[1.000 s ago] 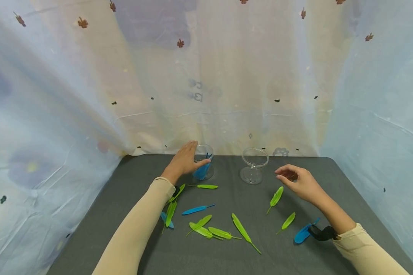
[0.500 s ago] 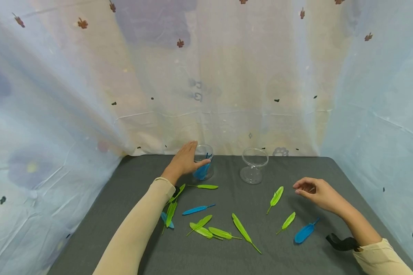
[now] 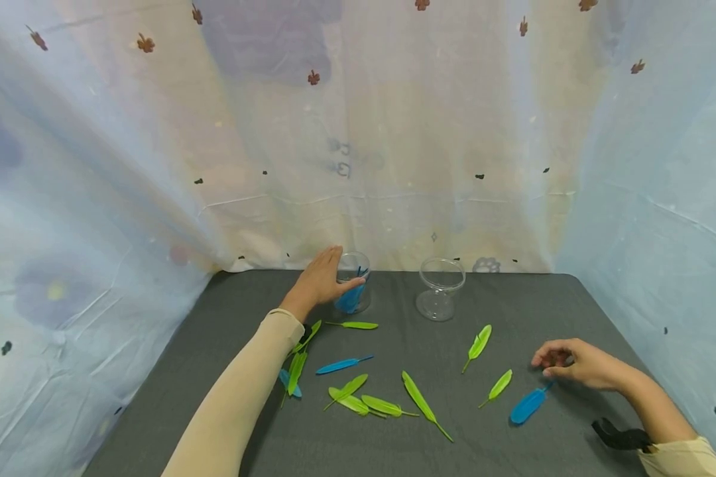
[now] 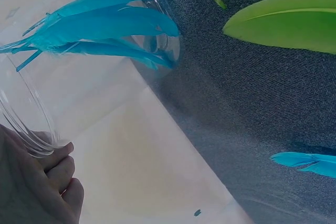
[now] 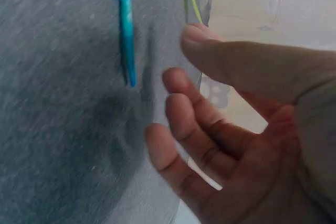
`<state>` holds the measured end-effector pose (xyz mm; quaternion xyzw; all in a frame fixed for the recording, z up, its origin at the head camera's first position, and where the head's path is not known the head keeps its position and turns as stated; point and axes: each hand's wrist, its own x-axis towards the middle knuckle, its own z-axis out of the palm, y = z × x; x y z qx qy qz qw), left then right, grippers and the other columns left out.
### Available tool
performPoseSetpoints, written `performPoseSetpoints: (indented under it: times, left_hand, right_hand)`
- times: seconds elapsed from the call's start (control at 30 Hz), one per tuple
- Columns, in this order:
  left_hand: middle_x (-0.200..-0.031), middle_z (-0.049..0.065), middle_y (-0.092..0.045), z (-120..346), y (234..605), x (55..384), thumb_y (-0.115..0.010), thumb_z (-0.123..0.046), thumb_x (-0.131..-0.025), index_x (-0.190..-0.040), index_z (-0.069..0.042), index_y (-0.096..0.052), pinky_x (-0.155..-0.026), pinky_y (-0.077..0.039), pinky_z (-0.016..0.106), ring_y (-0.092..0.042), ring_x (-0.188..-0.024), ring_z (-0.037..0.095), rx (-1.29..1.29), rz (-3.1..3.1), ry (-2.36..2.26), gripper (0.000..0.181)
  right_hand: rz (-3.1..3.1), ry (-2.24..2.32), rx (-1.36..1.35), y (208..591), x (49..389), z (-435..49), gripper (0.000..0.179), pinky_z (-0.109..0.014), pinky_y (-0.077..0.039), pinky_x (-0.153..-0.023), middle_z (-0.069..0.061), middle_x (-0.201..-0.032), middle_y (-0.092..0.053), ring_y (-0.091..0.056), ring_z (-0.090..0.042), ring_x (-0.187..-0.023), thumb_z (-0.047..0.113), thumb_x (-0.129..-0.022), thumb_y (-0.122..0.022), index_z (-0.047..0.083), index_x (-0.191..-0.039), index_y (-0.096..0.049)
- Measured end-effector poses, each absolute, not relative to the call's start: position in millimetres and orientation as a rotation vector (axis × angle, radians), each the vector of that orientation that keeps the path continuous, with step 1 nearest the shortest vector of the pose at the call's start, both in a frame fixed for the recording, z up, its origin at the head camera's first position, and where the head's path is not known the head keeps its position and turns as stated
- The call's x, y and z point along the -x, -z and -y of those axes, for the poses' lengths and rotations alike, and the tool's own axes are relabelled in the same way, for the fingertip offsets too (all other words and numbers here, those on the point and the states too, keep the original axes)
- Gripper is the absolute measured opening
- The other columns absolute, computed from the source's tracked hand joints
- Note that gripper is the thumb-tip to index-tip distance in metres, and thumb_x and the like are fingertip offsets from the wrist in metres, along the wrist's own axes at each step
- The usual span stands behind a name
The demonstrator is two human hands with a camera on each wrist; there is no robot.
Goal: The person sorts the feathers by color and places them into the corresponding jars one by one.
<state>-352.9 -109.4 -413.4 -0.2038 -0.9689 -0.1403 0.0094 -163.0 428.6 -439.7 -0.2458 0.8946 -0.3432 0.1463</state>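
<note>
My left hand (image 3: pixel 321 281) holds the tall clear glass (image 3: pixel 360 262) at the back of the table, thumb in front and the other fingers at its far side. Inside this glass lean several blue feathers (image 4: pixel 100 22), quills toward the rim. My right hand (image 3: pixel 579 362) hovers over the right side with thumb and fingers apart and nothing between them. Right below its fingertips lies a blue feather (image 3: pixel 528 406), its quill (image 5: pixel 127 51) pointing toward the hand in the right wrist view.
A clear stemmed glass bowl (image 3: pixel 437 303) stands right of the tall glass. Several green feathers (image 3: pixel 419 397) lie scattered over the grey table (image 3: pixel 394 457). Another blue feather (image 3: pixel 339 366) lies mid-table, and one (image 3: pixel 291 383) is partly under green ones. A patterned curtain (image 3: pixel 388 218) hangs behind.
My right hand has moved right and toward me, away from the stemmed bowl, and down to the blue feather's quill. The left hand stays on the tall glass.
</note>
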Motion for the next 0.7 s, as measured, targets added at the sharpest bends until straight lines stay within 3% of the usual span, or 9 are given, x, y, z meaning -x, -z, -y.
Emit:
performPoseSetpoints:
  times: [0.3, 0.7]
  left_hand:
    - [-0.180, 0.016, -0.013, 109.2, 412.6, 352.7, -0.053, -0.078, -0.100, -0.173, -0.005, -0.013, -0.135, -0.009, 0.047, -0.009, -0.167, 0.031, 0.636, 3.025, 0.418, 0.110]
    - [-0.180, 0.015, -0.013, 108.9, 412.6, 352.2, -0.051, -0.078, -0.100, -0.173, -0.005, -0.013, -0.135, -0.010, 0.047, -0.009, -0.167, 0.032, 0.630, 3.032, 0.416, 0.110]
  right_hand:
    - [-2.370, 1.111, 0.690, 448.0, 158.8, -434.4, 0.021, -0.034, -0.037, -0.057, -0.009, -0.096, -0.053, -0.046, -0.017, -0.069, 0.000, -0.100, -0.072, -0.005, -0.120, -0.065]
    - [-2.426, 1.105, 0.841, 456.3, 157.6, -430.6, 0.012, -0.033, -0.034, -0.055, -0.011, -0.085, -0.050, -0.043, -0.018, -0.065, 0.000, -0.098, -0.075, 0.005, -0.105, -0.066]
